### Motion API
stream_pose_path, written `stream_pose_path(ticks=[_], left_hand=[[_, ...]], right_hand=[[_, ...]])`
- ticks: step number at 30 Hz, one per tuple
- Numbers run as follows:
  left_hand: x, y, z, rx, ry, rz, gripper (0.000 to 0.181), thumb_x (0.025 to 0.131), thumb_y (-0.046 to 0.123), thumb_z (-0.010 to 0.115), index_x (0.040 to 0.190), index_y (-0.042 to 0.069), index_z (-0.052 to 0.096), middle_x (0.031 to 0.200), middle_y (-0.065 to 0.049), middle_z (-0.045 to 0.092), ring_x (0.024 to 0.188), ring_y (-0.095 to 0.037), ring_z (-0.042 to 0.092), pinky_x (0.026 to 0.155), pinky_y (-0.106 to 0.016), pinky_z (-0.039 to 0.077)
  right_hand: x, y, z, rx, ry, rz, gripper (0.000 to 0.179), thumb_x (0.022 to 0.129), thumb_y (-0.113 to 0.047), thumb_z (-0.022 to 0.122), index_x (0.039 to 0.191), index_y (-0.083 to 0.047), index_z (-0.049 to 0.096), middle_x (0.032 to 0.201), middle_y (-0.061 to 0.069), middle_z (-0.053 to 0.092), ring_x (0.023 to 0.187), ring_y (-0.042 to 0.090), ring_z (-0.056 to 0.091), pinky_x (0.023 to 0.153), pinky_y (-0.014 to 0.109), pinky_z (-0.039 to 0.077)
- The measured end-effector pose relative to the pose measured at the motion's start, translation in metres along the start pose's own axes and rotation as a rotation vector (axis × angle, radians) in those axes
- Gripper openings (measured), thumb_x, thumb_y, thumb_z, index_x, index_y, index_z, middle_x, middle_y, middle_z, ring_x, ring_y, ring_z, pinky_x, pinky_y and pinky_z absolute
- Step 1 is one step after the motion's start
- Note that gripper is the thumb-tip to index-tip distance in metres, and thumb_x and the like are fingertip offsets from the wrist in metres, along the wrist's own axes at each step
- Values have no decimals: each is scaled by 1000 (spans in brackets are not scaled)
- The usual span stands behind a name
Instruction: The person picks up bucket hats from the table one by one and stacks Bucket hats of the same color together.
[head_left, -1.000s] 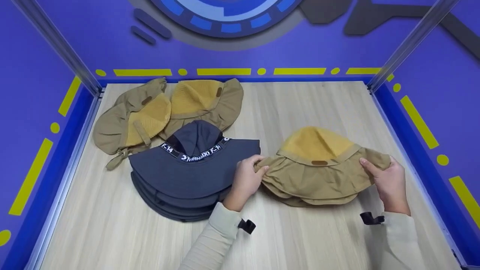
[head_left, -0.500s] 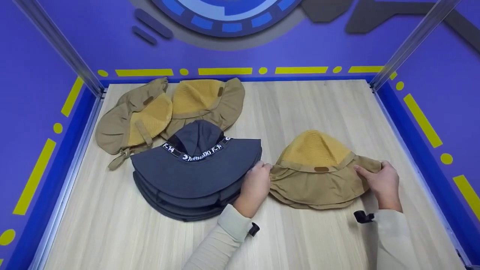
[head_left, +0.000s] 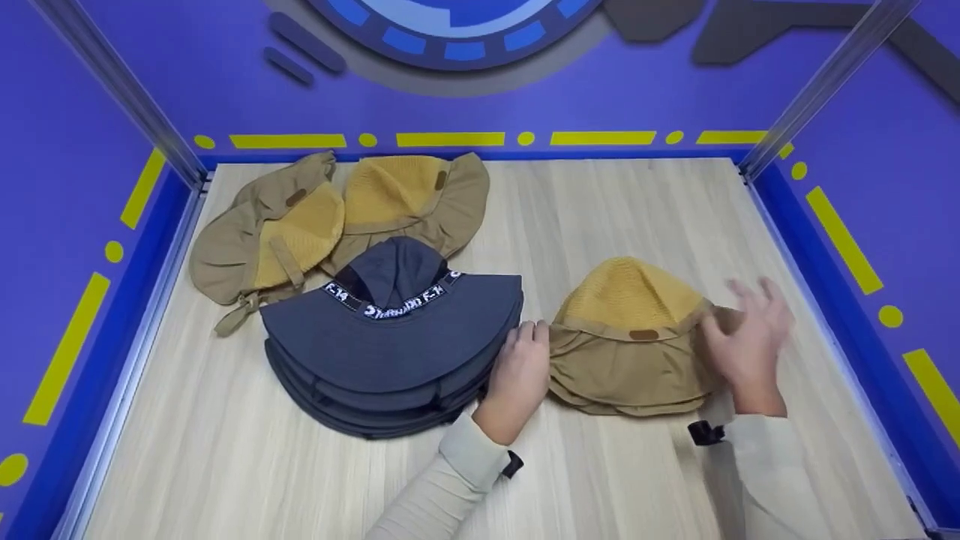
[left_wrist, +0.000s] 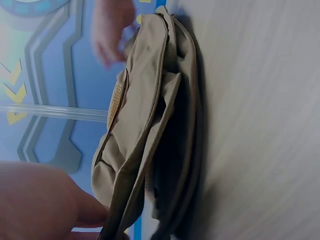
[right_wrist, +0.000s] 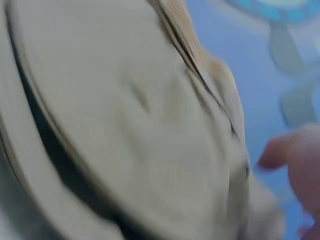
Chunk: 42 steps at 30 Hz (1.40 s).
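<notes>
A stack of tan sun hats (head_left: pixel 630 375) with a mustard crown and a small brown tag sits on the right half of the table. My left hand (head_left: pixel 523 375) pinches the left edge of the brim; in the left wrist view its thumb (left_wrist: pixel 90 210) lies against the layered brim (left_wrist: pixel 142 115). My right hand (head_left: pixel 750 341), blurred, is beside the brim's right end with its fingers spread and raised. In the right wrist view the thumb (right_wrist: pixel 280 150) stands apart from the cloth (right_wrist: pixel 150 140).
A stack of dark grey brimmed hats (head_left: pixel 390 352) with a lettered band is just left of my left hand. Behind it lie two tan-and-mustard sun hats, one (head_left: pixel 232 247) at the left and another (head_left: pixel 397 191) beside it. Blue walls (head_left: pixel 525 105) enclose the wooden table.
The tan hats have shifted slightly right and come down flatter on the table. My left hand has moved right with the brim; my right hand has let go and spread its fingers.
</notes>
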<state>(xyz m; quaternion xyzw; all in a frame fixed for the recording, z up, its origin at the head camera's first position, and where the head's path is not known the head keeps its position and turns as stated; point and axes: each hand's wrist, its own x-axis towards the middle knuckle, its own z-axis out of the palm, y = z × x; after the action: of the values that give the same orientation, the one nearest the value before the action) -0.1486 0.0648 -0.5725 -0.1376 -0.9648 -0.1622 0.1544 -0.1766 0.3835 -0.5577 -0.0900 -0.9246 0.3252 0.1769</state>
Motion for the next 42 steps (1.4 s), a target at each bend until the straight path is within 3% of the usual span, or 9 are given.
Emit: stream_pose_path(ticks=[3, 6, 11, 18, 25, 29, 32, 37, 42], left_hand=[[1, 0, -5, -30, 11, 22, 40, 86, 4, 72, 125, 6, 64, 111, -7, 66, 102, -25, 66, 90, -36, 55], [4, -2, -7, -40, 51, 56, 37, 89, 8, 70, 125, 6, 64, 112, -7, 67, 106, -26, 65, 93, -37, 54], [14, -13, -20, -46, 114, 79, 30, 90, 15, 71, 119, 6, 67, 109, -7, 69, 106, -26, 65, 94, -39, 54], [47, -49, -57, -97, 39, 14, 30, 95, 18, 69, 121, 4, 67, 115, -12, 70, 110, -33, 65, 96, -44, 53], [109, -122, -84, -83, -85, -155, 25, 98, 22, 66, 112, 1, 69, 108, -19, 71, 102, -41, 67, 86, -51, 56], [148, -172, -94, -112, -226, -279, 28, 102, 23, 59, 110, -2, 69, 111, -22, 71, 106, -40, 68, 91, -51, 56], [167, -209, -94, -143, -283, -338, 28, 101, 21, 55, 104, -4, 68, 112, -25, 70, 108, -42, 66, 94, -52, 53], [177, -262, -89, -231, -401, -459, 28, 100, 19, 46, 99, -4, 63, 107, -23, 65, 97, -37, 61, 89, -48, 51], [176, -289, -87, -299, -559, -556, 46, 105, 27, 44, 137, -4, 55, 140, -24, 55, 123, -37, 54, 108, -49, 45]], right_hand=[[-6, -27, 20, -29, -35, -305, 49, 85, -23, 81, 131, -10, 69, 164, 23, 31, 151, 52, 23, 117, 75, 15], [-18, -49, 43, -120, -176, -446, 64, 85, -46, 80, 142, -23, 62, 168, 21, 25, 150, 59, 19, 113, 81, 14], [-32, -54, 77, -295, -372, -421, 96, 78, -76, 70, 158, -34, 38, 172, 20, 9, 149, 65, 1, 114, 82, 5], [-27, -34, 88, -358, -363, -386, 98, 74, -78, 72, 157, -34, 42, 171, 21, 14, 147, 69, 4, 114, 80, 7], [-15, -32, 88, -368, -375, -365, 98, 74, -82, 69, 156, -36, 42, 171, 20, 13, 147, 68, 6, 115, 77, 9], [-13, -36, 89, -356, -414, -332, 99, 73, -83, 69, 156, -36, 42, 172, 19, 10, 149, 65, 3, 116, 77, 7], [-13, -39, 91, -343, -426, -325, 99, 73, -82, 69, 156, -37, 41, 172, 18, 8, 150, 65, 1, 116, 77, 7], [-15, -40, 98, -331, -445, -329, 100, 73, -83, 69, 157, -38, 41, 172, 18, 7, 150, 65, 1, 116, 77, 7], [-20, -41, 101, -329, -468, -322, 100, 72, -84, 68, 157, -38, 41, 173, 17, 5, 150, 64, 0, 117, 77, 6]])
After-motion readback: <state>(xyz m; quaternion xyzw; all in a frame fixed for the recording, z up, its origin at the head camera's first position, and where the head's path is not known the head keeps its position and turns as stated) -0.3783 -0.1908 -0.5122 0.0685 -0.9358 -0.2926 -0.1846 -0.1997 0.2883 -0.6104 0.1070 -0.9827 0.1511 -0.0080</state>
